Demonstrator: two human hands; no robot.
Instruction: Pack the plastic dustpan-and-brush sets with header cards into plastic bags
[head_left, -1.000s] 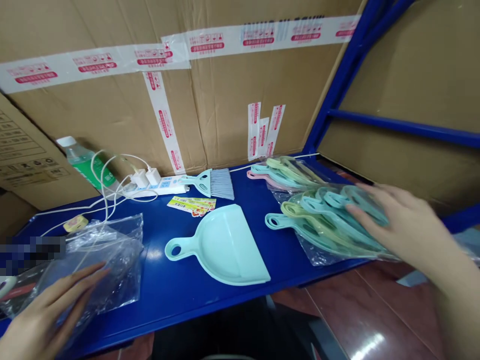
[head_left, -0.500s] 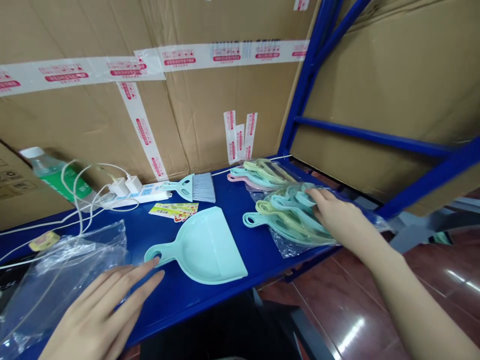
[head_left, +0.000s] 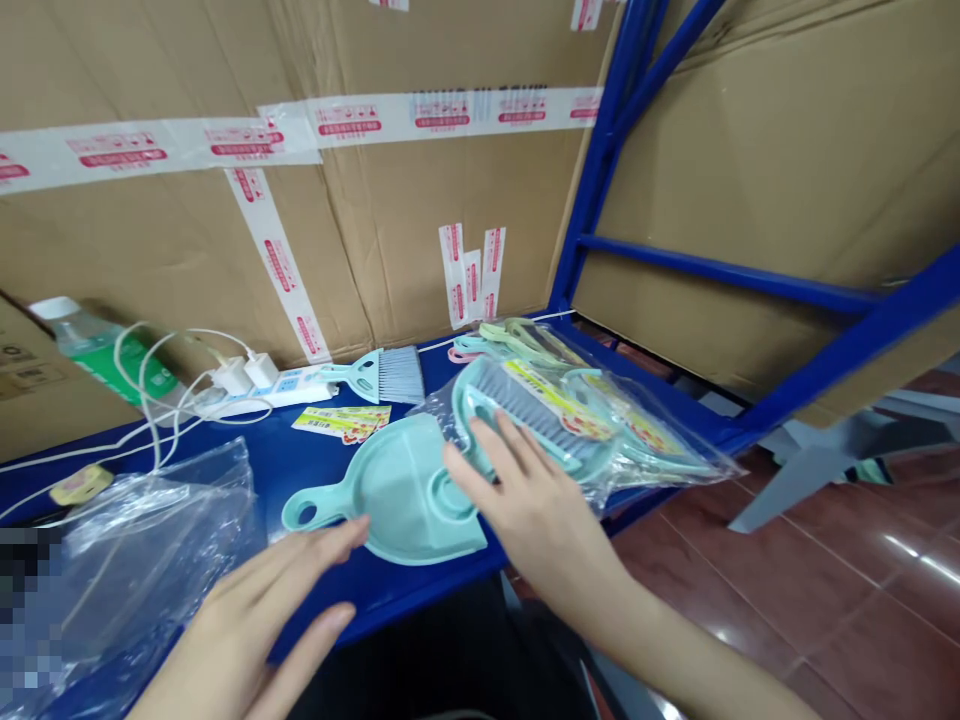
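A loose mint-green dustpan (head_left: 390, 490) lies flat, its looped handle pointing left. My left hand (head_left: 277, 600) is at its front left, thumb and fingers apart, fingertips close to the pan's edge; touching or just above it, I cannot tell. My right hand (head_left: 529, 490) grips a dustpan and brush set in a clear bag (head_left: 469, 400), fingers bent over it. The set's grey bristles and a yellow card show through the plastic. Its handle end overlaps the loose dustpan's right side. My right thumb is partly hidden. More bagged sets (head_left: 525, 335) lie behind and underneath.
A small brush (head_left: 397, 375) rests at the back beside a white power strip (head_left: 300, 385) with plugs and cables. Yellow cards (head_left: 337, 420) lie nearby. Left are an empty clear bag (head_left: 172, 530) and a tipped bottle (head_left: 112, 350). Blue frame bars (head_left: 720, 270) rise at the right.
My right hand has moved left from the pile, bringing a bagged dustpan and brush set over the loose dustpan. My left hand has shifted right, from the handle toward the pan.
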